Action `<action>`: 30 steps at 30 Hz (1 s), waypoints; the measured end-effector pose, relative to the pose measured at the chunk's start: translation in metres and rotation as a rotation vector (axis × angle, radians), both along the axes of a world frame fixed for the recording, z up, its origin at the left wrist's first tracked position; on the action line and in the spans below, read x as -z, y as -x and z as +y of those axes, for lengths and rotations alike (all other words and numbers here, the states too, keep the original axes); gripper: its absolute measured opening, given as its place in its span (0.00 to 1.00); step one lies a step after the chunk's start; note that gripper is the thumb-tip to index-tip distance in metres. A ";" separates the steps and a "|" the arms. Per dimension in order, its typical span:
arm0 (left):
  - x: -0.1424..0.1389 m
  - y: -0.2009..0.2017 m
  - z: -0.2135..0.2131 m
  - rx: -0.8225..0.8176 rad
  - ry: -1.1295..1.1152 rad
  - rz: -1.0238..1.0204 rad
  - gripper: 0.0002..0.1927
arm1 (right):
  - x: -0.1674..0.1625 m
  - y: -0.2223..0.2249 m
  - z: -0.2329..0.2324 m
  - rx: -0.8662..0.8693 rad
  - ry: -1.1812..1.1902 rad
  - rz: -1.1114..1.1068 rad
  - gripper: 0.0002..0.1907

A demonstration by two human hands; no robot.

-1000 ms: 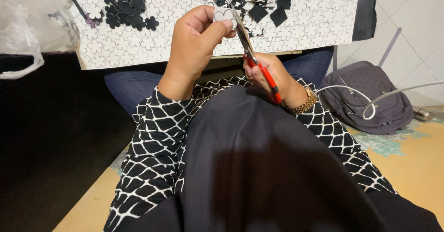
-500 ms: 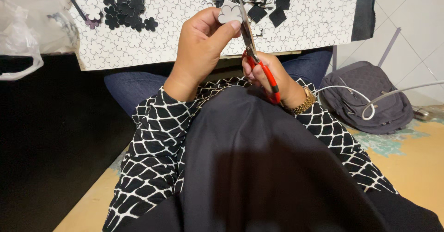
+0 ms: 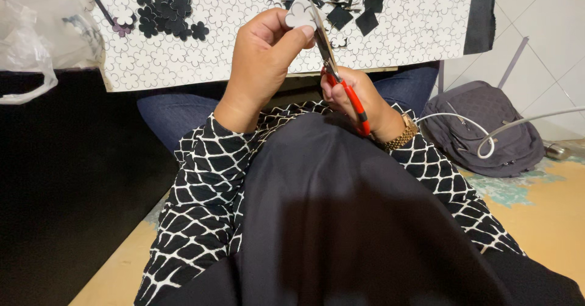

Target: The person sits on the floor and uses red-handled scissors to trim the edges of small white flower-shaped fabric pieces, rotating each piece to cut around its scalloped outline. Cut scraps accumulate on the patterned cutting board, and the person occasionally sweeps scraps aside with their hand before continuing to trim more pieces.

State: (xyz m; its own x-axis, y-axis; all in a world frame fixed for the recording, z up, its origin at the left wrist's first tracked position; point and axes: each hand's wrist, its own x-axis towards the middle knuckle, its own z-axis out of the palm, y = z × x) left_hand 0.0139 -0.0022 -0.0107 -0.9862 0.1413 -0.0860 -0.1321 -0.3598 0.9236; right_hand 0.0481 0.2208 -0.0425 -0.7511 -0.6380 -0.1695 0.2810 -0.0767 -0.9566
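Item: small white flower-shaped cutout (image 3: 300,14), pinched in left hand (image 3: 261,68) grip above patterned sheet (image 3: 244,50) | right hand (image 3: 353,96) closed on red-handled scissors (image 3: 336,74), blades at cutout edge | advice: turn cutout, short snips | black offcuts (image 3: 353,13) beyond.

We noted a white sheet printed with flower outlines (image 3: 244,44) lying across the lap, a cluster of black flower cutouts (image 3: 167,7) on its left part and black offcuts (image 3: 356,10) at its top. A clear plastic bag (image 3: 27,44) sat at left. A grey bag (image 3: 481,129) with a white cable (image 3: 506,126) lay on the floor at right.
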 end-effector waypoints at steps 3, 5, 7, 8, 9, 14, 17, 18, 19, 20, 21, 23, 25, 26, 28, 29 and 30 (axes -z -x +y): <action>0.002 0.001 0.001 -0.013 -0.025 0.005 0.05 | 0.001 -0.001 0.000 0.009 -0.007 0.004 0.29; 0.002 0.002 0.001 -0.024 -0.019 0.019 0.06 | 0.001 0.000 0.000 0.012 -0.008 0.006 0.29; 0.001 0.002 0.001 -0.026 -0.014 0.005 0.06 | -0.001 -0.001 0.000 0.015 -0.014 0.011 0.29; 0.001 0.002 0.001 -0.026 -0.013 -0.002 0.06 | -0.002 -0.002 0.000 0.011 -0.019 0.002 0.30; 0.000 0.002 0.001 -0.022 0.004 -0.001 0.06 | -0.003 -0.002 0.000 0.006 -0.023 -0.006 0.31; -0.003 -0.001 0.001 0.017 0.069 0.008 0.07 | -0.003 0.000 -0.001 -0.012 0.014 0.025 0.32; -0.004 -0.001 0.000 0.018 0.075 0.002 0.07 | -0.002 -0.001 -0.002 -0.001 0.031 -0.012 0.32; -0.004 -0.001 0.000 0.016 0.076 0.002 0.08 | -0.002 -0.001 -0.001 0.002 0.030 -0.024 0.32; -0.004 -0.001 0.000 0.013 0.078 0.002 0.08 | -0.002 -0.002 -0.001 0.005 0.030 -0.035 0.32; -0.003 -0.001 0.000 0.011 0.079 0.002 0.08 | -0.002 -0.002 -0.001 0.003 0.030 -0.034 0.32; -0.003 -0.001 0.000 0.007 0.075 0.003 0.08 | -0.002 -0.002 -0.001 0.000 0.030 -0.033 0.32; -0.002 -0.001 -0.001 -0.001 0.067 0.007 0.07 | -0.002 -0.002 0.000 -0.003 0.029 -0.030 0.32; -0.002 -0.001 -0.001 -0.017 0.072 0.014 0.07 | -0.003 -0.002 0.000 -0.004 0.029 -0.027 0.32; -0.002 -0.002 -0.001 -0.025 0.074 0.017 0.07 | -0.004 -0.002 0.000 -0.006 0.030 -0.027 0.32; -0.002 -0.001 -0.002 -0.026 0.069 0.017 0.07 | -0.004 -0.002 0.000 -0.011 0.031 -0.028 0.32; -0.002 0.000 -0.003 -0.026 0.067 0.018 0.07 | -0.004 -0.002 0.000 -0.012 0.026 -0.028 0.32; -0.002 -0.001 -0.003 -0.028 0.062 0.019 0.07 | -0.004 -0.002 0.000 -0.013 0.021 -0.027 0.32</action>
